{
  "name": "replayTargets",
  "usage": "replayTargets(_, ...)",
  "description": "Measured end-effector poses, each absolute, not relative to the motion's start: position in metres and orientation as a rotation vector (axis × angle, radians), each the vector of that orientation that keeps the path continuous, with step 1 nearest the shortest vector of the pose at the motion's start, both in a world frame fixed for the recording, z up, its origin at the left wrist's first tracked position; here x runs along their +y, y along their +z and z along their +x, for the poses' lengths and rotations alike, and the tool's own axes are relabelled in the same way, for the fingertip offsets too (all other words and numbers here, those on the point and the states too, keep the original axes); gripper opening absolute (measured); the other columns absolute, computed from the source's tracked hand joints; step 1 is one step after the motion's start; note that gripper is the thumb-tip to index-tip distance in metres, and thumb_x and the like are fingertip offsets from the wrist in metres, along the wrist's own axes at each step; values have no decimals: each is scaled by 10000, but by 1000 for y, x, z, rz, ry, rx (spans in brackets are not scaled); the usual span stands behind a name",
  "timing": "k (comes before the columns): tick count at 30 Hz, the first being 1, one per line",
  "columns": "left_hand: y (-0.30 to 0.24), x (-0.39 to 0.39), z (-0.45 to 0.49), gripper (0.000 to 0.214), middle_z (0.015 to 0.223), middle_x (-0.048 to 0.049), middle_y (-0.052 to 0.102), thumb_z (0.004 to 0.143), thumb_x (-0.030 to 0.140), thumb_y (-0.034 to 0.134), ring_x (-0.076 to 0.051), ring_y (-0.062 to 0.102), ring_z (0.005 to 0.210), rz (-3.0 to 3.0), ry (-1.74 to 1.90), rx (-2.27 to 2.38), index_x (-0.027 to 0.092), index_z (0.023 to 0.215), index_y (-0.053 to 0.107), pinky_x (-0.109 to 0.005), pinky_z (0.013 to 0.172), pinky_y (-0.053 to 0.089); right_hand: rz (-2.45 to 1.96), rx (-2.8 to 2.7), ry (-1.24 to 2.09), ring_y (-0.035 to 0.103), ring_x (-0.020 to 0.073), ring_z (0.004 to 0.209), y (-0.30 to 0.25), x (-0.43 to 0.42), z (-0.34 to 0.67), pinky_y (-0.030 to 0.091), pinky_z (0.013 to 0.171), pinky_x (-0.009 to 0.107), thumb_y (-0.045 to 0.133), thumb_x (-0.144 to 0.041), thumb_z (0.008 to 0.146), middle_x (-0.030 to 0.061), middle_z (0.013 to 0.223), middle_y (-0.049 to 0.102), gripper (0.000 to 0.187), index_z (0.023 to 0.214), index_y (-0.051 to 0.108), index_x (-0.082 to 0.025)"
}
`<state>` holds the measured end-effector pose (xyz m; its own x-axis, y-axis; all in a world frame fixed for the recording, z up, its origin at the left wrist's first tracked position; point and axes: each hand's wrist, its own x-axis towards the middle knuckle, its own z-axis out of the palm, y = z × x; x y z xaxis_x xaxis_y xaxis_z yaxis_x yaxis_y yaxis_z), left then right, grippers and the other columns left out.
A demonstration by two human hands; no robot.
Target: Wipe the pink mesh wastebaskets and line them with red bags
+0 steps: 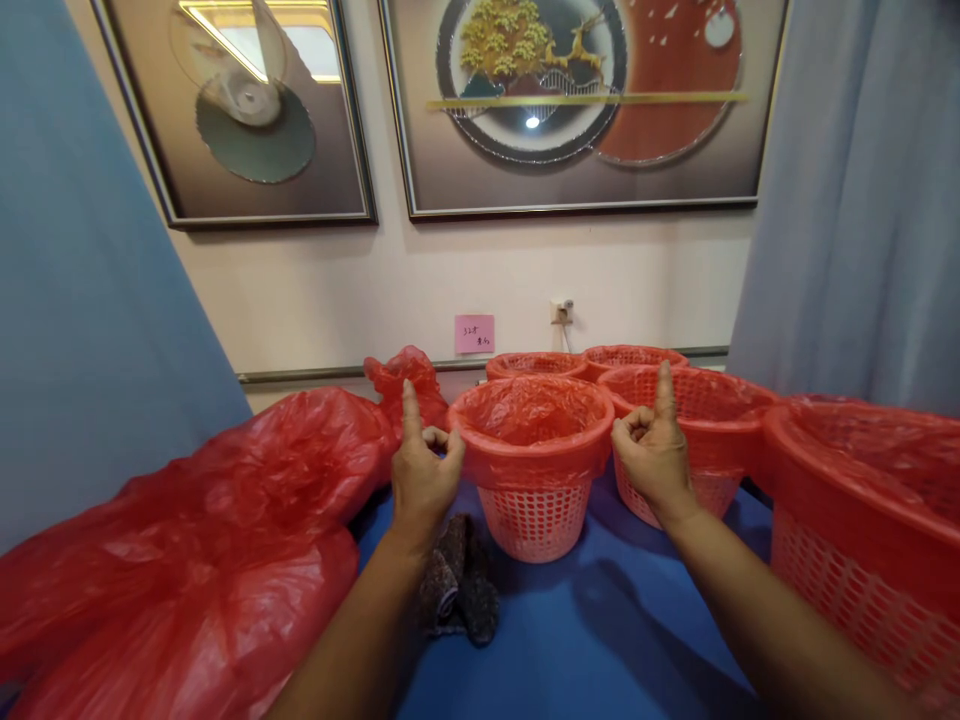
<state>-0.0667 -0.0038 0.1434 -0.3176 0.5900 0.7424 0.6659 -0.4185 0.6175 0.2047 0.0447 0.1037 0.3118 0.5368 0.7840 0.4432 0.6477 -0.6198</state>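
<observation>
My left hand (424, 478) is raised with the index finger pointing up and the other fingers curled; it holds nothing. Just right of it stands a white basket (534, 515) lined with a red plastic bag (525, 410). On that basket's other side, my right hand (657, 462) makes the same pose, index finger up and nothing held. It appears in front of another red-lined basket (716, 432). Below my left hand, partly behind the forearm, a dark speckled crumpled cloth (471, 585) lies on the blue table surface (547, 650).
A large puffed red plastic bag (232, 530) covers the left side, with a smaller bunched bag (409, 385) behind it. Two lined baskets stand at the back, and a big lined basket (862, 540) is close on the right. A pink note (475, 334) and a socket (561, 312) are on the wall.
</observation>
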Motion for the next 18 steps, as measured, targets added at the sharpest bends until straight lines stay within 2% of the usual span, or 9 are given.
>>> replayTargets(7,142,-2,-64,958,599,110,571,863,253,625,-118,547,552,-1822,-1924,-1678,166,1673,120,-234,636,444,-910,-1312,104,517,142,521,105,44,201,469,598,277,564,-195,837,-87,611,519,853,1631,252,-172)
replayTargets(13,135,0,-64,960,588,115,552,851,251,607,-119,536,546,-1824,-1925,-1727,157,1672,120,-236,642,441,-922,-1335,120,514,142,531,100,42,202,474,599,281,571,-204,847,-86,615,520,851,1635,252,-177)
replayTargets(18,123,-2,-67,931,606,98,558,858,266,610,-124,540,578,-1834,-1917,-1787,137,1666,167,-245,660,452,-976,-1316,155,539,147,552,90,39,208,487,619,286,599,-246,851,-85,626,558,929,1668,158,-194)
